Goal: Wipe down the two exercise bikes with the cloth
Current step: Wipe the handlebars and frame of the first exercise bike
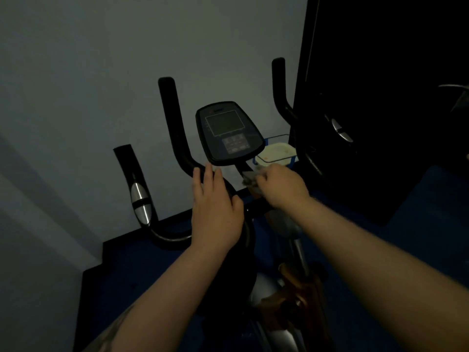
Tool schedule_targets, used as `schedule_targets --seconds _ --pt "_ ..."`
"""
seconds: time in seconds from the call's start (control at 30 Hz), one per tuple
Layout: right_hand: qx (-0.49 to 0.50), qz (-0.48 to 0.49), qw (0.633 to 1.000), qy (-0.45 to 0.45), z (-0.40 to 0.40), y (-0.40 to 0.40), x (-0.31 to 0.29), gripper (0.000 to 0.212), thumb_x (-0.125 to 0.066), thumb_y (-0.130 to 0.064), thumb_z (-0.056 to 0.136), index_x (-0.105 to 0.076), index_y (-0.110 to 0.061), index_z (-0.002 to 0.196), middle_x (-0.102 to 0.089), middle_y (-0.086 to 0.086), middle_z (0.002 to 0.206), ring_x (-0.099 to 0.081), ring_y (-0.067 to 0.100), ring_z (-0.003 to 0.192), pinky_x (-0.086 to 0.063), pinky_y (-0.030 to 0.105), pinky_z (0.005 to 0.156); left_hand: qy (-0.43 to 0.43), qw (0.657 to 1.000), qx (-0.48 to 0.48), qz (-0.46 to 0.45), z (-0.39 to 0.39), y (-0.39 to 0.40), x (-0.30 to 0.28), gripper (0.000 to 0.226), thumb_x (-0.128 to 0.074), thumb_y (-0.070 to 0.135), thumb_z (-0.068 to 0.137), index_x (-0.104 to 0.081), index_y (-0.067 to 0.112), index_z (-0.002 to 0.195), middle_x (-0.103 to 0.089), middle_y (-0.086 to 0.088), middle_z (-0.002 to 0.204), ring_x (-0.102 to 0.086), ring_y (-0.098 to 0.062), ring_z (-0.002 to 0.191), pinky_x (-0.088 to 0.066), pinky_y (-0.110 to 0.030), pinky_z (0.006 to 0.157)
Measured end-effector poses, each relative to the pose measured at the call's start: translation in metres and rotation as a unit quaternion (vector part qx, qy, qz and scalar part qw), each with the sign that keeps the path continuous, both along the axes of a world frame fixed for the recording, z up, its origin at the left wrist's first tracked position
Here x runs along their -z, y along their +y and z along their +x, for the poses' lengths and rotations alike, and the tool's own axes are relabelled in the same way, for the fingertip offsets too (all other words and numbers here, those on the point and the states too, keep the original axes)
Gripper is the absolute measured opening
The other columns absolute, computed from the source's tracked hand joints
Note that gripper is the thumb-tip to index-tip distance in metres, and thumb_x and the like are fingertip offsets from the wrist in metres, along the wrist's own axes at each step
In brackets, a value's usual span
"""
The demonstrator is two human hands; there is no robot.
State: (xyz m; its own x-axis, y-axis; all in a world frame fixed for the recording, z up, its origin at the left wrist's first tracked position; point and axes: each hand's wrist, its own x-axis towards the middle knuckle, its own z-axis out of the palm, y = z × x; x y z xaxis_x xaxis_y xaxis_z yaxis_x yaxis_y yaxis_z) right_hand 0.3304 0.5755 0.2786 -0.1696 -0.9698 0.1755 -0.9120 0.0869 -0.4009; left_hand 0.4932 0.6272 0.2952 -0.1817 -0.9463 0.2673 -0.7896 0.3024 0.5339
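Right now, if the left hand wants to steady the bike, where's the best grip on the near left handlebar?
Probably the straight padded stretch just above the chrome pulse sensor on the left handlebar. Bring the left hand in from the right, fingers wrapped round; the bar rises nearly upright there, and the sensor looks slick.

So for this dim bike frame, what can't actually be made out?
Head view only:
- Cloth: mostly hidden by the right hand gripping it; its full shape is unclear.
- Console: screen and buttons too dark and small to read.
- Stem under the console: covered by the left hand.
- Second bike: not identifiable in the dark at the right.
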Motion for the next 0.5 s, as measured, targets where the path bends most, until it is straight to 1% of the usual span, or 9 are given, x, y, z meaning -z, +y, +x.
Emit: schedule_targets --seconds 0.07,0.13,0.23,0.27,0.3,0.33,0.37,0.43,0.5 --pt "-0.010 -0.119 0.991 0.059 0.009 0.039 0.020 0.025 -0.044 -0.023 0.096 -0.066 -0.011 0.102 -0.059 0.006 0.098 -0.054 0.023 0.089 -0.036 0.027 0.067 -0.004 1.000 -0.001 -0.001 0.000 0.000 0.000 0.063 -0.039 0.025 0.100 -0.008 0.012 0.153 0.007 0.003 0.162 0.018 -0.012 0.145 -0.001 -0.028 0.114" --pt "-0.043 -0.179 0.980 0.076 0.009 0.053 0.026 0.029 -0.043 -0.024 0.094 -0.066 -0.011 0.107 -0.059 0.006 0.097 -0.054 0.023 0.087 -0.038 0.030 0.071 -0.006 1.000 -0.002 0.002 -0.002 -0.001 0.000 0.063 -0.038 0.025 0.100 -0.008 0.012 0.153 0.008 0.002 0.162 0.019 -0.014 0.145 -0.002 -0.029 0.115" --pt "-0.030 -0.030 0.999 0.030 -0.001 0.009 -0.003 0.035 -0.038 -0.025 0.097 -0.064 -0.011 0.115 -0.063 0.013 0.108 -0.053 0.024 0.087 -0.033 0.027 0.062 -0.012 1.000 0.006 0.004 -0.002 -0.002 -0.001 0.062 -0.038 0.024 0.100 -0.007 0.010 0.153 0.008 0.000 0.162 0.019 -0.015 0.145 0.000 -0.030 0.115" --pt "-0.021 0.043 0.999 0.023 -0.004 -0.008 -0.009 0.034 -0.037 -0.025 0.098 -0.064 -0.011 0.115 -0.063 0.015 0.114 -0.054 0.025 0.089 -0.032 0.027 0.063 -0.010 1.000 0.006 0.003 -0.001 -0.002 0.000 0.062 -0.038 0.024 0.100 -0.008 0.010 0.153 0.008 0.000 0.162 0.018 -0.015 0.145 0.001 -0.030 0.115" --pt "-0.011 0.079 0.997 0.024 -0.003 -0.016 -0.009 0.034 -0.037 -0.024 0.099 -0.063 -0.011 0.116 -0.062 0.015 0.118 -0.055 0.026 0.094 -0.033 0.027 0.066 -0.007 1.000 0.004 0.004 0.000 -0.001 0.000 0.063 -0.038 0.024 0.101 -0.008 0.011 0.153 0.007 0.001 0.162 0.018 -0.015 0.146 0.001 -0.030 0.115" --pt "-0.009 0.090 0.995 0.052 0.000 -0.014 -0.009 0.033 -0.037 -0.023 0.099 -0.062 -0.010 0.116 -0.061 0.015 0.119 -0.056 0.027 0.098 -0.035 0.027 0.068 -0.007 1.000 0.005 0.006 0.001 0.000 0.000 0.063 -0.039 0.024 0.101 -0.008 0.011 0.153 0.007 0.001 0.162 0.018 -0.014 0.146 0.002 -0.029 0.115" --pt "-0.011 0.064 0.994 0.089 0.004 -0.003 -0.007 0.033 -0.038 -0.023 0.099 -0.060 -0.010 0.118 -0.059 0.014 0.121 -0.056 0.027 0.103 -0.038 0.029 0.070 -0.007 1.000 0.006 0.007 0.002 0.001 0.000 0.063 -0.039 0.025 0.101 -0.008 0.011 0.153 0.007 0.002 0.162 0.017 -0.014 0.146 0.003 -0.028 0.115" --pt "-0.037 0.007 0.988 0.152 0.007 0.023 0.006 0.036 -0.038 -0.026 0.099 -0.056 -0.013 0.128 -0.054 0.010 0.131 -0.052 0.026 0.113 -0.043 0.032 0.082 -0.010 1.000 0.008 0.004 0.002 0.002 -0.001 0.063 -0.039 0.025 0.101 -0.008 0.011 0.153 0.008 0.002 0.162 0.018 -0.013 0.145 0.003 -0.027 0.114" --pt "-0.041 0.028 0.990 0.132 0.001 0.019 0.004 0.039 -0.036 -0.029 0.100 -0.053 -0.016 0.132 -0.054 0.010 0.132 -0.053 0.027 0.113 -0.043 0.032 0.080 -0.015 1.000 0.003 0.003 0.000 0.001 -0.002 0.062 -0.038 0.025 0.101 -0.008 0.011 0.153 0.008 0.001 0.162 0.019 -0.015 0.145 0.001 -0.028 0.114"
